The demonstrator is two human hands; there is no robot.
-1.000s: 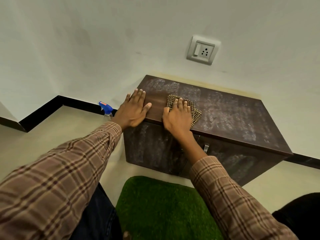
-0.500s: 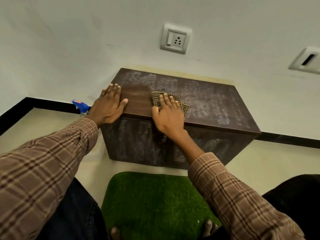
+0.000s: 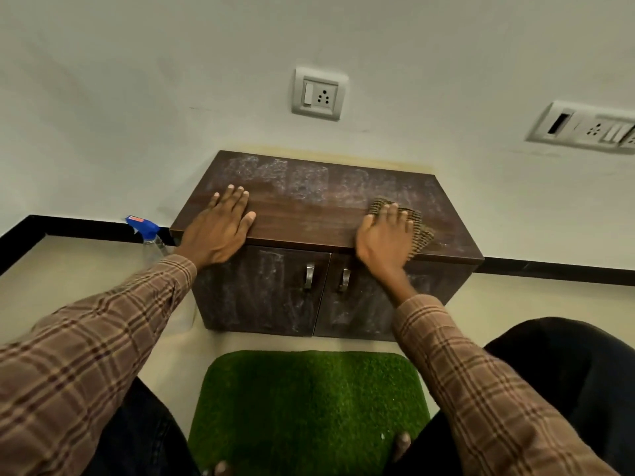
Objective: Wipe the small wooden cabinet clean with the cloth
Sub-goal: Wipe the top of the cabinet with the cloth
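The small dark wooden cabinet stands on the floor against the wall, with two doors and metal handles. Whitish dust smears cover the back of its top and the doors; a strip along the front of the top looks clean. My left hand lies flat, fingers spread, on the top's front left corner. My right hand presses a brown checked cloth flat onto the top near the front right. Most of the cloth is hidden under the hand.
A spray bottle with a blue trigger head stands on the floor left of the cabinet. A green grass-like mat lies in front of it, between my knees. Wall sockets sit above the cabinet, and a black skirting runs along the wall.
My right hand has slid the cloth rightward along the front of the cabinet top, from the middle to near the right end. My left hand has stayed on the left corner.
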